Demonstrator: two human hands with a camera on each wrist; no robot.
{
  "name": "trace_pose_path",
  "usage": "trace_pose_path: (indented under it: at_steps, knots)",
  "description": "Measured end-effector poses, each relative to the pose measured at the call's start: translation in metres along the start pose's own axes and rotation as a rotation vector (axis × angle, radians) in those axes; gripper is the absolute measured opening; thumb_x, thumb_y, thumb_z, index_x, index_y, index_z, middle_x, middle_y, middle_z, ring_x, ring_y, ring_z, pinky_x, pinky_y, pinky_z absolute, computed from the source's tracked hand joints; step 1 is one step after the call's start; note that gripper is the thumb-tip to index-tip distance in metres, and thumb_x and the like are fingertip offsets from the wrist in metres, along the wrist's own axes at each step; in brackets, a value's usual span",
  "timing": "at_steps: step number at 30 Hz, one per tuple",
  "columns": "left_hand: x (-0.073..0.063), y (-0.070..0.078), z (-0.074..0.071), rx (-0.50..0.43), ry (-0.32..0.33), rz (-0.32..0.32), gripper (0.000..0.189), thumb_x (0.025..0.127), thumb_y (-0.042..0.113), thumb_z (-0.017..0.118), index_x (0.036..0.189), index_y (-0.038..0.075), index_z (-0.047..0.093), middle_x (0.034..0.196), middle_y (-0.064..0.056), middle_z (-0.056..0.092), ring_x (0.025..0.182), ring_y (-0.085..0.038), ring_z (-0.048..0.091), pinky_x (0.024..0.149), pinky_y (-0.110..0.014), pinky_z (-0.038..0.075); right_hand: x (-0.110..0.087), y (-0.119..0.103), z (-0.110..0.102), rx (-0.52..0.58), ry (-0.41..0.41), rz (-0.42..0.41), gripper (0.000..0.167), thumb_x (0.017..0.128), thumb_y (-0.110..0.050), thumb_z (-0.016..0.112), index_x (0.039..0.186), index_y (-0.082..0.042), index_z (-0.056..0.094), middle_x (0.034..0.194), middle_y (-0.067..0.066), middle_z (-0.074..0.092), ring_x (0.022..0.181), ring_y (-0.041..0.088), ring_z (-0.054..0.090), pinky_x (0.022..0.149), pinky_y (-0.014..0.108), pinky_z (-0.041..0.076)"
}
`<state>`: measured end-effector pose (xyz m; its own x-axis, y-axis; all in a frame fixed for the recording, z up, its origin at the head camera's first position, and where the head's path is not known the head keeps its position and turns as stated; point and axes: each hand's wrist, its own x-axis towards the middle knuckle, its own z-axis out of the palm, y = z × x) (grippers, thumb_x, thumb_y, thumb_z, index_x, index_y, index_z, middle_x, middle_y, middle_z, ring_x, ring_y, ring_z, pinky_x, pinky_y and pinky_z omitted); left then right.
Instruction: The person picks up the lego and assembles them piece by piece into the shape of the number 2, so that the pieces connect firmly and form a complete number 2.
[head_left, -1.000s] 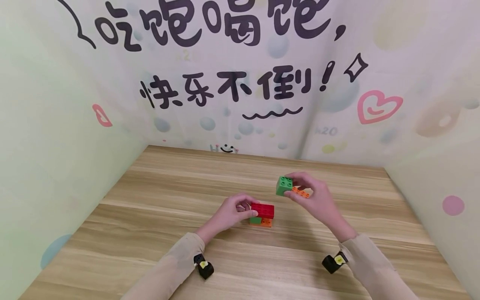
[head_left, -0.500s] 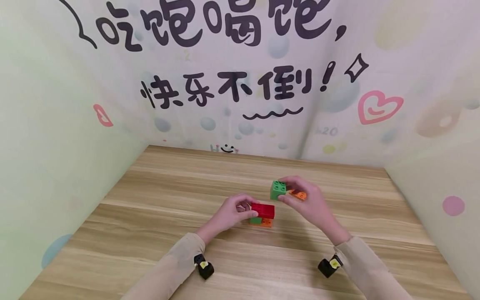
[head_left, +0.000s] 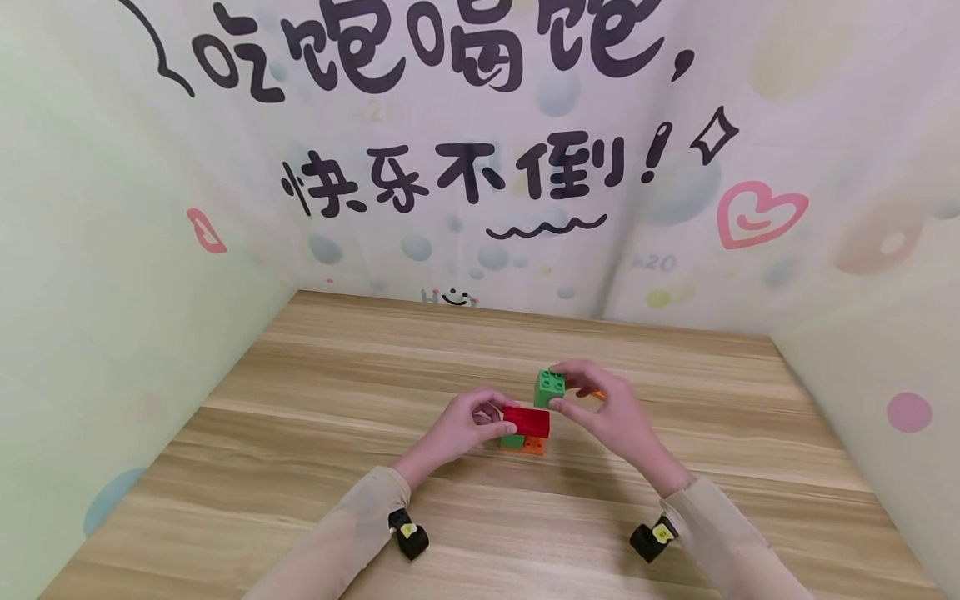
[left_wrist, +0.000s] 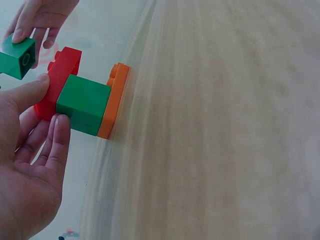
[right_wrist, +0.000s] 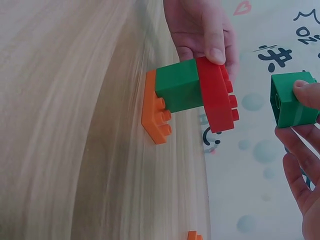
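A small stack of toy bricks stands on the table: an orange brick (right_wrist: 151, 112) at the bottom, a green brick (left_wrist: 84, 102) on one end of it, and a red brick (head_left: 528, 423) across the top. My left hand (head_left: 456, 427) pinches the red brick at its left end, thumb in front. Above and slightly right of the stack, my right hand (head_left: 613, 410) holds a second green brick (head_left: 549, 387) between thumb and fingers, studs up. In the right wrist view this brick is apart from the red one, its hollow underside partly showing.
Another orange brick (right_wrist: 192, 235) lies on the wooden table (head_left: 337, 367) behind the right hand, mostly hidden in the head view. A printed cloth wall (head_left: 450, 250) rises at the table's back edge, with pale walls at both sides.
My right hand has brought the green brick left and down, closer to the stack, covering more of the loose orange brick. The left hand and the stack look unmoved.
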<state>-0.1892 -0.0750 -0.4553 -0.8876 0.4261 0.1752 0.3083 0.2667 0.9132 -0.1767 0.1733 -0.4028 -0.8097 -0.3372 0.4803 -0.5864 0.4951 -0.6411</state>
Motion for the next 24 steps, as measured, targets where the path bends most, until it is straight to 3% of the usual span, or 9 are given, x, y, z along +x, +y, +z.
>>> trace_pose_path:
  at_steps: [9,24]
  knots:
    - [0.001,-0.001,-0.001,0.004,-0.015,-0.015,0.028,0.087,0.015,0.076,0.112,0.006,0.069,0.108,-0.014,0.067,0.085,-0.012,0.06,0.074,-0.019,0.055,-0.003,0.003,0.006,0.004,-0.025,0.029,0.038,0.085,-0.024,0.078,0.121,-0.025,0.065,0.112,-0.006,0.072,0.094,0.007,0.065,0.079,0.031,0.056]
    - [0.0,0.005,-0.001,0.02,-0.012,-0.02,0.028,0.086,0.013,0.076,0.113,0.006,0.07,0.107,-0.011,0.067,0.086,-0.012,0.061,0.075,-0.021,0.055,-0.008,0.005,0.013,0.009,-0.032,0.019,0.04,0.083,-0.02,0.08,0.12,-0.025,0.065,0.108,-0.007,0.072,0.092,0.009,0.065,0.078,0.026,0.054]
